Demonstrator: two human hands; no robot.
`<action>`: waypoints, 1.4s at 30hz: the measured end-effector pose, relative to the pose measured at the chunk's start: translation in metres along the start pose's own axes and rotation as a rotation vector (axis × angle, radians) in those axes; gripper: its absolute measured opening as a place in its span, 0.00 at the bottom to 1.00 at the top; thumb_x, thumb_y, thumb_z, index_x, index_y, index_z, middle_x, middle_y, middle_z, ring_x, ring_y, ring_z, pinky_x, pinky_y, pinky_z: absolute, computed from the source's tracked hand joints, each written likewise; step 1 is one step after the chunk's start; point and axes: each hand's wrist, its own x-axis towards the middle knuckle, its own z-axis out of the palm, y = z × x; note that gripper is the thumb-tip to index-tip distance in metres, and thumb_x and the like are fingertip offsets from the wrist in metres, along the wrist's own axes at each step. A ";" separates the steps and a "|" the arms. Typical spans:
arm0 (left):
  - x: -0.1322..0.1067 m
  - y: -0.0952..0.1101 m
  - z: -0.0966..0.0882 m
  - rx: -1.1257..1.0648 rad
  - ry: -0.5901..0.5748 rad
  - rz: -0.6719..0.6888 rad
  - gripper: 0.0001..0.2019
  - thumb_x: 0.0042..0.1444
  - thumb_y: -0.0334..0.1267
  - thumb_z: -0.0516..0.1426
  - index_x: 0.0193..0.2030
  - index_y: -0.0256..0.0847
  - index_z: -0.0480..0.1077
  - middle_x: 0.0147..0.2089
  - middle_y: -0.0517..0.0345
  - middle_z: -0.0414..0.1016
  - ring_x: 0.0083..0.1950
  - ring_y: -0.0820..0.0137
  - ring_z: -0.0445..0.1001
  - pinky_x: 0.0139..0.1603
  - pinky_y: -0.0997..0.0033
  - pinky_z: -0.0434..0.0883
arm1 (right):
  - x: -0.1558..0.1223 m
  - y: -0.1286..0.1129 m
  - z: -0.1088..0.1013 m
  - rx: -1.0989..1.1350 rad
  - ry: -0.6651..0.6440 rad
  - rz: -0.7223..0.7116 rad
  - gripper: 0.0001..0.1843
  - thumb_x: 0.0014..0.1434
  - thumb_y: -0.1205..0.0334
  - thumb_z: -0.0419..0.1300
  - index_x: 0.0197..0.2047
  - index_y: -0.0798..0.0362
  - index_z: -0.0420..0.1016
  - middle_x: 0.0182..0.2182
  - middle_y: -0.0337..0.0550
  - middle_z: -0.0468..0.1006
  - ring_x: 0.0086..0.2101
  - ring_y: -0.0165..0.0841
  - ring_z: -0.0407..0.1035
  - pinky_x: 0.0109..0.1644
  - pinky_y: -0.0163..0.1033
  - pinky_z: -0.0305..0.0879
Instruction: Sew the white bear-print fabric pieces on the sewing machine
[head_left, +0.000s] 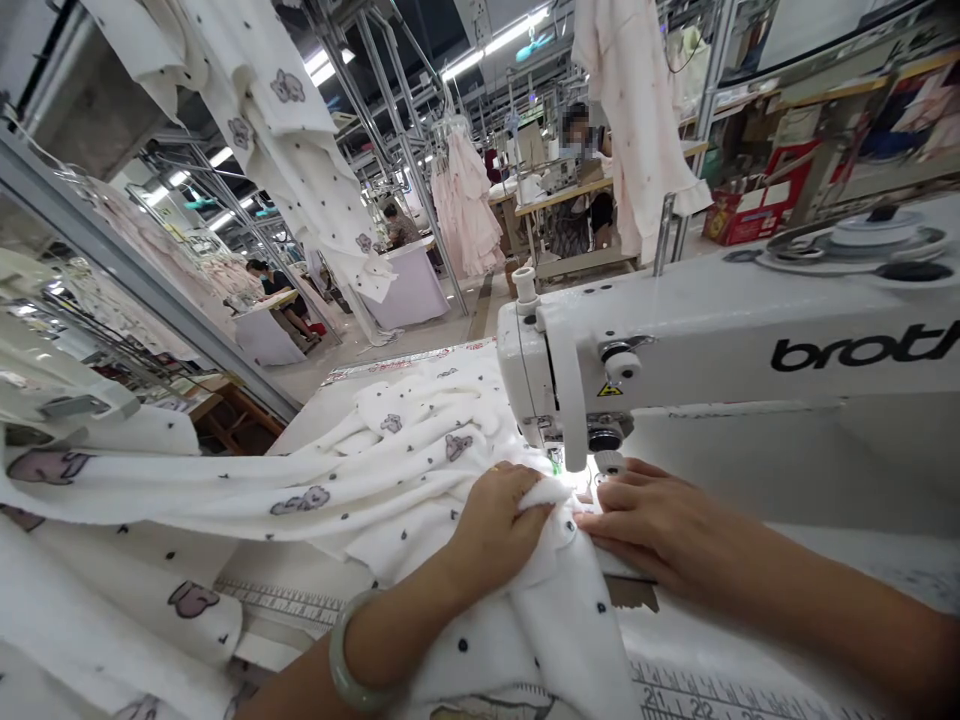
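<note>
White fleecy fabric (420, 440) with dark dots and small grey-purple animal prints lies bunched across the sewing table, its edge under the lit needle area. My left hand (501, 525) is closed on a fold of it, just left of the presser foot. Close by on the right, my right hand (645, 515) presses its fingers together at the fabric edge; what lies under the fingertips is partly hidden. Over both hands stands the head of a white sewing machine (532, 370). A pale green bangle (349, 650) circles my left wrist.
Printed measuring tape (697, 690) runs along the table's front. More printed fabric (300, 130) hangs at upper left, and pale pink garments (469, 200) hang beyond. A metal rail (150, 270) slants at left. Other people sit at machines behind, one near a red box (750, 210).
</note>
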 end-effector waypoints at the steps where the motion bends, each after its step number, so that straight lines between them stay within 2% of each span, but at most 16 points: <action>1: -0.001 0.000 0.001 0.024 -0.017 0.030 0.09 0.57 0.30 0.57 0.26 0.42 0.65 0.28 0.60 0.72 0.35 0.66 0.70 0.42 0.67 0.67 | 0.000 0.000 0.000 0.006 0.002 0.001 0.15 0.77 0.61 0.50 0.40 0.49 0.76 0.34 0.38 0.74 0.37 0.37 0.66 0.52 0.46 0.56; 3: -0.002 -0.001 0.003 0.102 -0.050 0.096 0.04 0.57 0.35 0.62 0.32 0.42 0.71 0.33 0.58 0.76 0.40 0.64 0.73 0.46 0.63 0.69 | -0.001 0.002 0.002 0.008 0.000 -0.007 0.15 0.76 0.62 0.50 0.40 0.50 0.75 0.34 0.38 0.74 0.36 0.36 0.66 0.51 0.46 0.56; 5: -0.004 -0.003 0.005 0.213 -0.089 0.165 0.06 0.56 0.38 0.65 0.37 0.42 0.73 0.38 0.56 0.77 0.42 0.62 0.74 0.50 0.60 0.69 | -0.002 0.005 0.004 -0.009 -0.007 -0.005 0.16 0.76 0.64 0.50 0.36 0.51 0.74 0.32 0.37 0.73 0.35 0.35 0.65 0.51 0.46 0.57; 11: -0.008 -0.008 0.006 0.435 -0.116 0.323 0.07 0.54 0.29 0.62 0.40 0.41 0.72 0.44 0.55 0.77 0.44 0.63 0.74 0.52 0.60 0.69 | -0.003 0.005 0.004 -0.054 0.008 -0.030 0.18 0.74 0.65 0.52 0.31 0.51 0.71 0.30 0.38 0.72 0.33 0.35 0.65 0.48 0.44 0.58; 14: -0.010 -0.008 0.005 0.518 -0.112 0.440 0.06 0.57 0.29 0.61 0.42 0.40 0.72 0.46 0.53 0.77 0.47 0.63 0.73 0.52 0.61 0.69 | -0.001 0.003 0.002 -0.092 0.043 -0.067 0.18 0.74 0.66 0.50 0.31 0.50 0.71 0.30 0.37 0.73 0.33 0.36 0.66 0.48 0.43 0.58; 17: -0.011 -0.009 0.004 0.632 -0.139 0.555 0.05 0.63 0.27 0.56 0.42 0.39 0.72 0.43 0.52 0.77 0.45 0.63 0.73 0.49 0.62 0.70 | 0.000 0.003 0.001 -0.141 0.046 -0.086 0.19 0.74 0.67 0.49 0.30 0.49 0.70 0.28 0.36 0.72 0.31 0.35 0.66 0.49 0.44 0.58; 21: -0.013 -0.007 0.004 0.761 -0.023 0.651 0.10 0.67 0.26 0.50 0.40 0.37 0.72 0.34 0.54 0.74 0.37 0.66 0.71 0.44 0.64 0.69 | 0.000 0.004 0.002 -0.186 0.039 -0.090 0.18 0.72 0.69 0.49 0.30 0.49 0.70 0.28 0.36 0.73 0.31 0.36 0.68 0.52 0.45 0.56; 25: -0.014 -0.003 0.003 0.802 0.093 0.745 0.10 0.68 0.25 0.50 0.41 0.34 0.73 0.32 0.55 0.72 0.34 0.66 0.70 0.46 0.63 0.70 | 0.000 0.005 0.002 -0.167 0.016 -0.079 0.17 0.70 0.71 0.49 0.31 0.49 0.70 0.28 0.35 0.72 0.31 0.36 0.68 0.52 0.46 0.55; 28: -0.014 -0.001 0.002 0.828 0.088 0.776 0.10 0.67 0.24 0.52 0.39 0.34 0.73 0.32 0.56 0.71 0.35 0.66 0.70 0.52 0.59 0.69 | 0.000 0.005 0.001 -0.141 0.005 -0.069 0.17 0.71 0.70 0.49 0.32 0.49 0.71 0.29 0.35 0.73 0.31 0.36 0.68 0.50 0.46 0.55; 31: -0.014 0.000 -0.001 0.856 -0.009 0.807 0.12 0.67 0.23 0.52 0.35 0.36 0.73 0.34 0.55 0.72 0.38 0.66 0.71 0.58 0.56 0.68 | 0.000 0.005 0.001 -0.140 -0.016 -0.057 0.17 0.72 0.69 0.49 0.33 0.49 0.72 0.29 0.35 0.73 0.32 0.35 0.68 0.49 0.45 0.56; 33: -0.014 0.000 -0.002 0.842 -0.081 0.798 0.11 0.68 0.24 0.52 0.37 0.36 0.73 0.38 0.53 0.74 0.43 0.65 0.73 0.58 0.57 0.69 | 0.000 0.006 0.001 -0.155 -0.025 -0.052 0.17 0.72 0.69 0.49 0.32 0.49 0.71 0.29 0.35 0.73 0.31 0.36 0.68 0.49 0.46 0.57; 36: -0.015 -0.003 -0.004 0.776 -0.168 0.710 0.07 0.69 0.26 0.53 0.43 0.36 0.73 0.44 0.50 0.76 0.48 0.64 0.74 0.53 0.62 0.72 | -0.001 0.005 0.001 -0.175 0.008 -0.066 0.19 0.73 0.68 0.47 0.32 0.48 0.72 0.28 0.36 0.73 0.31 0.36 0.69 0.48 0.46 0.59; 37: -0.016 -0.004 -0.004 0.756 -0.192 0.679 0.07 0.69 0.26 0.53 0.45 0.36 0.73 0.44 0.50 0.76 0.48 0.64 0.75 0.52 0.64 0.73 | -0.001 0.004 0.002 -0.182 0.041 -0.082 0.19 0.74 0.68 0.46 0.35 0.48 0.73 0.31 0.37 0.76 0.32 0.35 0.70 0.49 0.46 0.60; 39: -0.017 -0.005 -0.003 0.734 -0.221 0.635 0.08 0.70 0.27 0.52 0.47 0.35 0.72 0.44 0.50 0.76 0.47 0.64 0.75 0.49 0.65 0.75 | -0.002 0.004 0.005 -0.207 0.108 -0.101 0.16 0.74 0.67 0.46 0.46 0.48 0.76 0.42 0.41 0.80 0.38 0.36 0.74 0.50 0.46 0.62; 41: -0.018 -0.007 -0.002 0.725 -0.233 0.625 0.08 0.70 0.27 0.52 0.47 0.32 0.72 0.44 0.50 0.76 0.45 0.64 0.75 0.48 0.66 0.76 | -0.004 0.003 0.009 -0.237 0.124 -0.105 0.16 0.73 0.65 0.49 0.59 0.48 0.72 0.53 0.44 0.79 0.47 0.37 0.76 0.54 0.47 0.64; 42: -0.018 -0.007 -0.002 0.722 -0.233 0.627 0.08 0.69 0.28 0.52 0.47 0.31 0.72 0.44 0.49 0.75 0.45 0.64 0.75 0.48 0.67 0.76 | -0.005 0.003 0.010 -0.251 0.110 -0.103 0.17 0.73 0.64 0.51 0.62 0.48 0.70 0.56 0.45 0.79 0.51 0.38 0.75 0.56 0.47 0.64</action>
